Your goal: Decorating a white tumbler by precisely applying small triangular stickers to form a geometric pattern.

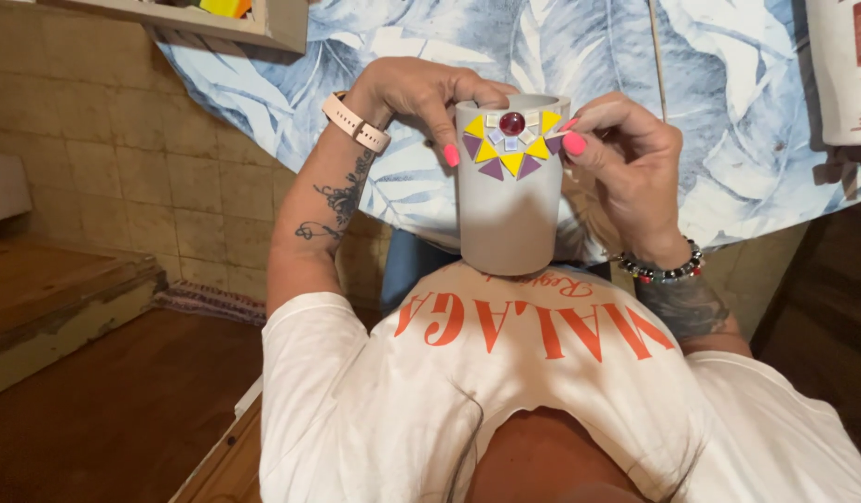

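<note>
White t-shirt [505, 391] on my chest is closest to the lens, and the grey pot [510, 200] sits with its base right against it, just above the red lettering. So the pot's long axis runs straight away from my body, with the open rim pointing out toward the leaf-print cloth [729, 102] on the table. Its decorated side faces up at me: a dark red round gem [512, 123] near the rim, small white tiles around it, then a fan of yellow and purple triangle tiles [511, 160] below. My left hand [416, 93] is clamped over the rim, fingers curled on the pot's top edge, one pink nail down beside the tiles. My right hand [626, 149] has its fingers pinched together at the right end of the mosaic; I think there's a tiny tile in there, but it's too small to be sure. Both flanks of the pot are open below my hands. Off to the left there's tiled wall [123, 158] and a worn wooden ledge [58, 298], well apart.
</note>
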